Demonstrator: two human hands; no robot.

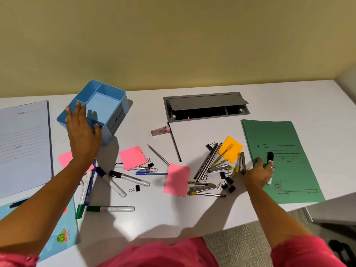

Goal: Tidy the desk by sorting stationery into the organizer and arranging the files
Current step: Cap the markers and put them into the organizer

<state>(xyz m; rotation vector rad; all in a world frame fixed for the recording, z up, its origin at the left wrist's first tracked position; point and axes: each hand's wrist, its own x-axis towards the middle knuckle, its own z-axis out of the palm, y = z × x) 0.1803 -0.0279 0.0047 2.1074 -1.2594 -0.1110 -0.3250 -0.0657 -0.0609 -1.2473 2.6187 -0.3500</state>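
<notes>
Where the white desk top [289, 101] reaches its left side, a pale grey-blue paper file [23, 147] lies flat. A green paper file [285, 162] lies flat at the right. A light blue glossy folder [67, 226] lies at the near left edge, partly under the left forearm. A grey cable box with an open flap [206, 107] is set into the desk at the back. The blue plastic organizer with several compartments [104, 105] stands at the back left and looks tilted. The left hand [82, 132] is over its near rim with straight, spread fingers; I cannot tell if it touches. The right hand [259, 175] rests on the green file's left edge, fingers curled round a white marker with black cap [270, 157]. Between the hands lie loose pink square sticky notes [132, 157], an orange sticky note [231, 149], other markers [129, 178], thin pencils [174, 141] and small black binder clips [229, 187].
</notes>
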